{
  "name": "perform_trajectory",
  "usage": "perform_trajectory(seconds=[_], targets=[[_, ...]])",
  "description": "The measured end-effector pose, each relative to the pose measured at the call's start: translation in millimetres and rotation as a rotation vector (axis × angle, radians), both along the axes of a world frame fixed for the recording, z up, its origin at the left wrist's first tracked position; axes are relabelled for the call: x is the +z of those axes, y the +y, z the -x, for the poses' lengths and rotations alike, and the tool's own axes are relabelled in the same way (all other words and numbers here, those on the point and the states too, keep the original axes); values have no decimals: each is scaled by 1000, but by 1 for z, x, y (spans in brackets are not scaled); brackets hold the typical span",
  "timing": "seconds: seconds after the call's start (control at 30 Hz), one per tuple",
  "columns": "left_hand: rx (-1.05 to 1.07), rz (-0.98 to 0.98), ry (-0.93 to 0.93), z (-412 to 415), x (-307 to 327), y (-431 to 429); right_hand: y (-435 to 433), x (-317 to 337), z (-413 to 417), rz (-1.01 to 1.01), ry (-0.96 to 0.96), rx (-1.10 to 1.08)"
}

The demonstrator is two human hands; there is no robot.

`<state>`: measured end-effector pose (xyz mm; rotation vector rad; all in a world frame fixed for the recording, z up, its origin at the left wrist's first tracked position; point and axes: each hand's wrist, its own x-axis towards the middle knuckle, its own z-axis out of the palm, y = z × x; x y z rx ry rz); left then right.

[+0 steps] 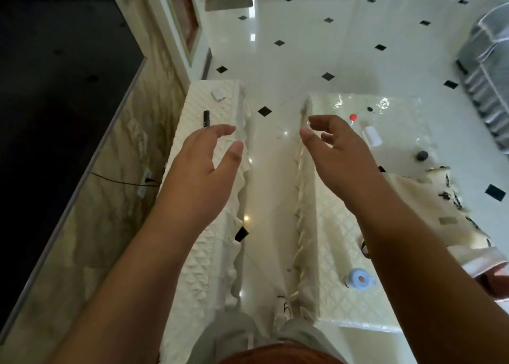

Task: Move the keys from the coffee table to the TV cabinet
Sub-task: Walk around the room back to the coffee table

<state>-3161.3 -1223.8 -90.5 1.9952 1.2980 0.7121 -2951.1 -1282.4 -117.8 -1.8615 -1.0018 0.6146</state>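
Hands, left hand [198,159] and right hand [334,154], hover empty with fingers apart between cabinet [192,132] and table [358,226]; next, reach far right for the keys [371,110], apparently that small dark thing.

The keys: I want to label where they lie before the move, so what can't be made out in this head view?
- Keys: a tiny dark item at the coffee table's far end may be them; too small to confirm.
- Table beneath the right hand: hidden by hand and forearm.
- TV cabinet near end: covered by the left hand and arm.
- Bag at right: contents blurred.
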Motion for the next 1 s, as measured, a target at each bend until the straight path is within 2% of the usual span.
perform_trajectory(seconds=[0.33, 0.67, 0.77, 1.0], targets=[[-36, 43, 7, -28, -11, 81, 58, -14, -26, 104, -49, -9], [-131, 28, -65, -39, -6, 203, 171, 16, -32, 103, -189, -54], [-157, 114, -107, -39, -6, 233, 197, 18, -32, 102, -160, -50], [-214, 115, -68, -62, -9, 287, 234, 13, -48, 132, -143, -87]])
